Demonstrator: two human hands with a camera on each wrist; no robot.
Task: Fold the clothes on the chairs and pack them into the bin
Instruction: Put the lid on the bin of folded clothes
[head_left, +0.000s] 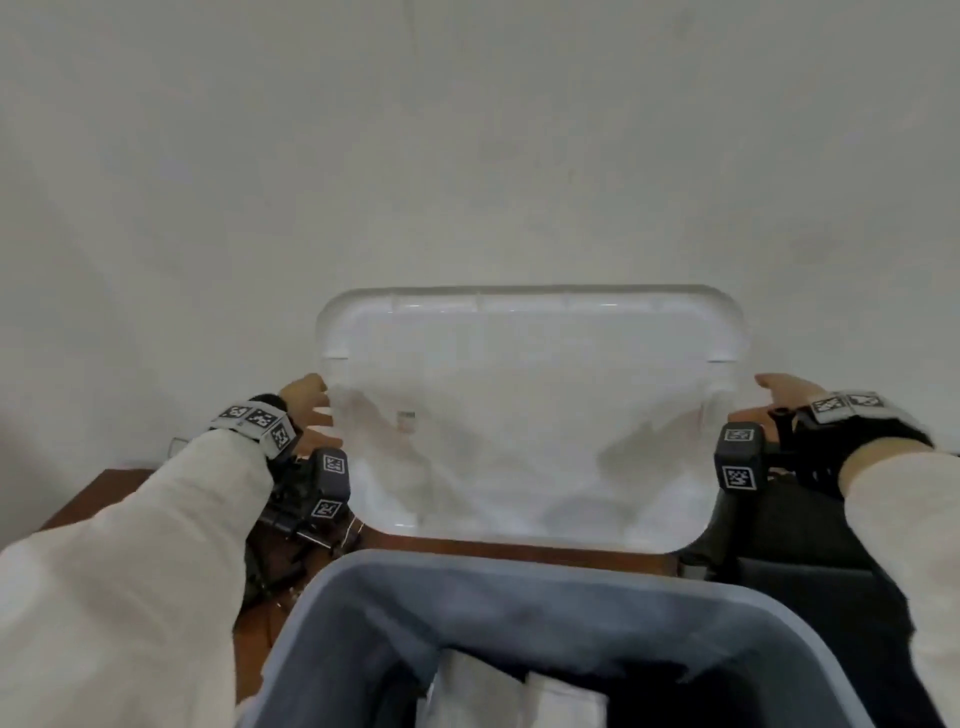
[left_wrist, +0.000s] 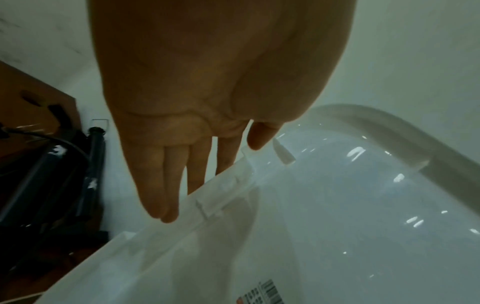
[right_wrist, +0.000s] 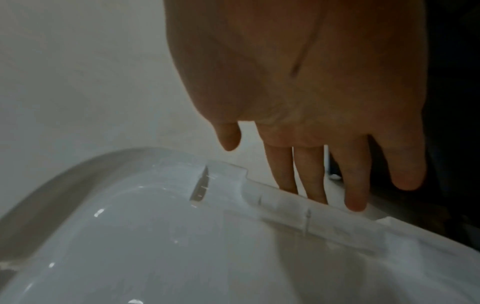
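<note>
A translucent white lid (head_left: 530, 415) stands upright in front of the wall, just beyond the grey-blue bin (head_left: 332, 582). Inside the bin lie folded white cloth (head_left: 467, 686) and something dark (head_left: 649, 675). My left hand (head_left: 317, 415) is at the lid's left edge, my right hand (head_left: 753, 405) at its right edge. In the left wrist view the left hand (left_wrist: 213, 181) has straight fingers running behind the rim of the lid (left_wrist: 337, 205), thumb at the front. The right hand (right_wrist: 291, 176) mirrors this on the lid (right_wrist: 182, 236).
A brown table (head_left: 104, 493) runs under the lid along the white wall. Black stands and cables (head_left: 291, 519) lie on it left of the bin, also in the left wrist view (left_wrist: 52, 185). A black object (head_left: 805, 571) sits to the right.
</note>
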